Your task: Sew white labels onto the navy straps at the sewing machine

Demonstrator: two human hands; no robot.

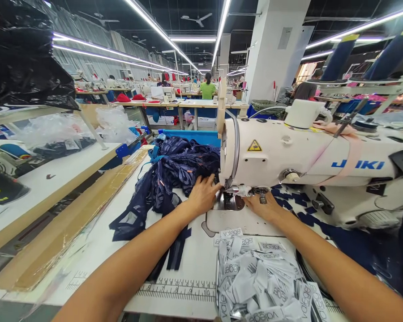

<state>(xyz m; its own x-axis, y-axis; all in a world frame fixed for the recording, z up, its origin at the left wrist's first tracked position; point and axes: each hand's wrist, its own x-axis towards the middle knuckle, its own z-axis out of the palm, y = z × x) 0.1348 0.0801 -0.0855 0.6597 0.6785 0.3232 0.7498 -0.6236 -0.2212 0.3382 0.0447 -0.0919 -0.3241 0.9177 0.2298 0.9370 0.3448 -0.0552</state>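
Note:
My left hand lies at the left of the sewing machine's needle area, fingers stretched forward and apart at the edge of a navy mesh fabric pile. My right hand reaches in from the right, beside the metal needle plate. Its fingertips are partly hidden behind the parts under the machine head, so I cannot see whether they pinch anything. Several navy straps hang from the pile toward the front. White printed labels fill a tray between my forearms.
Small navy pieces lie under the machine arm, with more navy fabric at the right. A printed ruler runs along the table's front edge. Cardboard borders the left side. Another person sits far ahead.

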